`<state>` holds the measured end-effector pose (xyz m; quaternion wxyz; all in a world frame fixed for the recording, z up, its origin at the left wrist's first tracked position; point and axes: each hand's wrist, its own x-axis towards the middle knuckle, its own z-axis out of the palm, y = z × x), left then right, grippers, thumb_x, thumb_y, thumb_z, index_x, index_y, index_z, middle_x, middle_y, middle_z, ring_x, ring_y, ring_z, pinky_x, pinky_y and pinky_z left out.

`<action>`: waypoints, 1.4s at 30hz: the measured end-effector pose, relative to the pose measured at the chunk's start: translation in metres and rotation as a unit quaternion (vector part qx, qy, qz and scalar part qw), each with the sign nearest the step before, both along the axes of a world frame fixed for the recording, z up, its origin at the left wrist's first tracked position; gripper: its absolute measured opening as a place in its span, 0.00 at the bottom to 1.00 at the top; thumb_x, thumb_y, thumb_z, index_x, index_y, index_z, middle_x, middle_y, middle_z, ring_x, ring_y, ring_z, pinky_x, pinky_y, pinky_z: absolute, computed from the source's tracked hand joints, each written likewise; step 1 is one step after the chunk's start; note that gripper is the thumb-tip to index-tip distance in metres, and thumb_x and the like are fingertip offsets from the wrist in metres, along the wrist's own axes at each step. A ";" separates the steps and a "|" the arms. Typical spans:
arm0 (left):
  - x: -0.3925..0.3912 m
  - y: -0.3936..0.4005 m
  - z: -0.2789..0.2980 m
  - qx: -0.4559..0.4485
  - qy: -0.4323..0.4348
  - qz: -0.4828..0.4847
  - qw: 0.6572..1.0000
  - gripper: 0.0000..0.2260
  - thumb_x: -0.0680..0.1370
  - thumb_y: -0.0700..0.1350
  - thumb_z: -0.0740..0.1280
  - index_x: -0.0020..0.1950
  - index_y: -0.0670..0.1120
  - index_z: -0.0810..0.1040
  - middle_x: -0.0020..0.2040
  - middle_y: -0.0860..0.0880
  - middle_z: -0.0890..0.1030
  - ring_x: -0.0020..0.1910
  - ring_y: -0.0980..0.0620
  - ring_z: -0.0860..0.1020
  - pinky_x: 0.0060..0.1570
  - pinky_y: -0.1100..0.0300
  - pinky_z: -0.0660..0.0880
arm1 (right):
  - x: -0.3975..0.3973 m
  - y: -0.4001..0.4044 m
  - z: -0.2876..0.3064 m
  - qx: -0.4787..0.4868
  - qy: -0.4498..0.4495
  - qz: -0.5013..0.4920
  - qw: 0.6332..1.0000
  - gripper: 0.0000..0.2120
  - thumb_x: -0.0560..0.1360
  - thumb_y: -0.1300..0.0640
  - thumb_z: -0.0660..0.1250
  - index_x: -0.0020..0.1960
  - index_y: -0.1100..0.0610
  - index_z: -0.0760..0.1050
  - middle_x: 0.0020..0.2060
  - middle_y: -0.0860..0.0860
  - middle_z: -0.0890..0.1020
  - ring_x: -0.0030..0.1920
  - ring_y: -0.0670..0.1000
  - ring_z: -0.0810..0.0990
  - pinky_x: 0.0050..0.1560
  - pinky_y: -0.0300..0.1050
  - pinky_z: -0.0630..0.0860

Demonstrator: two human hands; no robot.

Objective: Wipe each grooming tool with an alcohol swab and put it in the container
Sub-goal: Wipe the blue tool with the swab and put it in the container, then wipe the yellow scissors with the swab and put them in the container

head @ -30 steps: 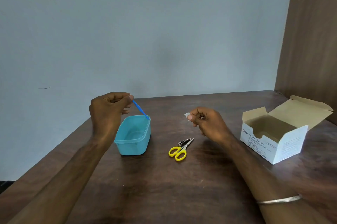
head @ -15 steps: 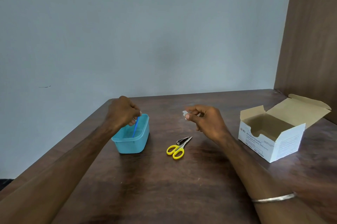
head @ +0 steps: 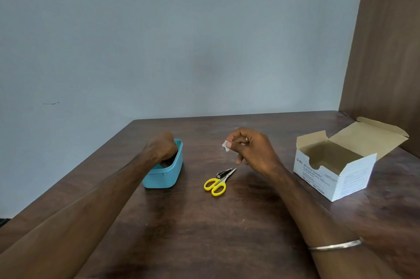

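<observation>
A light-blue plastic container [head: 167,177] stands on the dark wooden table [head: 204,233], left of centre. My left hand [head: 160,150] reaches down into it with the fingers curled below the rim; whatever they hold is hidden. My right hand [head: 254,151] hovers above the table to the right, pinching a small white alcohol swab [head: 226,145] between thumb and forefinger. Below that hand lie yellow-handled scissors [head: 217,184], with a metal nail clipper [head: 223,173] touching their blades.
An open white cardboard box of alcohol swabs [head: 334,172] sits at the right, flaps up. A brown wooden panel [head: 386,51] rises behind it, and a grey wall backs the table. The table's left edge runs diagonally past the container.
My left hand carried a thin blue tool from above the container's rim down into it, and the tool is now out of sight. My right hand has kept the swab almost still.
</observation>
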<state>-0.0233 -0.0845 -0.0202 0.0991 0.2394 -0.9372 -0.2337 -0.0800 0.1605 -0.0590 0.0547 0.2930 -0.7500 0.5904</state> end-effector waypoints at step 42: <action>0.034 0.091 0.004 -0.004 -0.164 -0.146 0.976 0.10 0.74 0.44 0.75 0.50 0.39 0.84 0.44 0.41 0.86 0.43 0.46 0.86 0.42 0.58 0.83 | -0.010 0.001 -0.007 0.053 0.022 -0.086 0.995 0.05 0.73 0.52 0.75 0.44 0.48 0.80 0.40 0.42 0.86 0.25 0.52 0.82 0.42 0.59 0.82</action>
